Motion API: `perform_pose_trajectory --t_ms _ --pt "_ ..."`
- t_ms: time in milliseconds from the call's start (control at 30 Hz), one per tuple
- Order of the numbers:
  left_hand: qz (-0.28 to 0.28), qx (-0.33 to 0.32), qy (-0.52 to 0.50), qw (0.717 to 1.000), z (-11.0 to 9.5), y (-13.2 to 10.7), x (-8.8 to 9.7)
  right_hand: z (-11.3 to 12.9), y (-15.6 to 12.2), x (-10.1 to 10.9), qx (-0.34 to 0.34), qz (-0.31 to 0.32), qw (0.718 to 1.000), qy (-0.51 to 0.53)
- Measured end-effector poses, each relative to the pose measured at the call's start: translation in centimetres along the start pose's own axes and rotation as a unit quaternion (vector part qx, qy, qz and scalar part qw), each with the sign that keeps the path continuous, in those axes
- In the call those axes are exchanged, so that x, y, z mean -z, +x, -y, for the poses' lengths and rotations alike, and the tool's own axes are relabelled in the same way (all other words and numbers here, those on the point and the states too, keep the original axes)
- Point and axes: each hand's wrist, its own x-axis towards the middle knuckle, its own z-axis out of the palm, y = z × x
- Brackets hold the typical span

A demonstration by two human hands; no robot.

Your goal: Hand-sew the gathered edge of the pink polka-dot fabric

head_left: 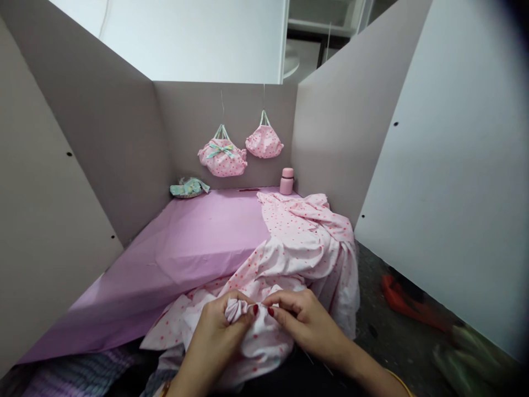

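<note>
Both the left hand [217, 336] and right hand [308, 325] pinch gathered pink dotted cloth [237, 310].

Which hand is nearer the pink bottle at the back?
Right hand: it is in front of the pink bottle, almost in line with it. The left hand is also in front but farther left. Both pinch the polka-dot cloth.

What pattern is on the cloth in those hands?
Pale pink cloth with small coral dots; head view.
</note>
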Motion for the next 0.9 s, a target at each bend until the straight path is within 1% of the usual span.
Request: perform_pose_trajectory --t_ms 100,200,333,500,600,767,900 --pt "0.002 0.025 -0.072 0.997 0.5 0.2 -0.1 -0.5 0.0 -0.2 -0.018 -0.013 0.999 0.037" --pt "0.007 0.05 -0.143 0.989 0.8 0.2 -0.3 -1.0 -0.1 -0.2 -0.022 -0.01 0.996 0.082" --pt "0.022 0.074 -0.216 0.973 1.0 0.2 -0.5 -1.5 0.0 -0.2 -0.012 -0.003 0.99 0.143" --pt "0.045 0.119 -0.297 0.946 1.2 0.3 -0.7 -1.8 0.4 -0.3 -0.024 0.009 0.974 0.227" --pt "0.056 0.127 -0.312 0.94 1.3 0.3 -0.7 -1.9 0.4 -0.2 -0.032 0.017 0.967 0.253" --pt "0.048 0.128 -0.307 0.942 1.3 0.3 -0.8 -2.2 0.5 0.0 -0.044 0.033 0.96 0.273" --pt "0.063 0.13 -0.312 0.939 1.4 0.3 -0.9 -2.6 0.5 0.0 -0.071 0.054 0.943 0.319"
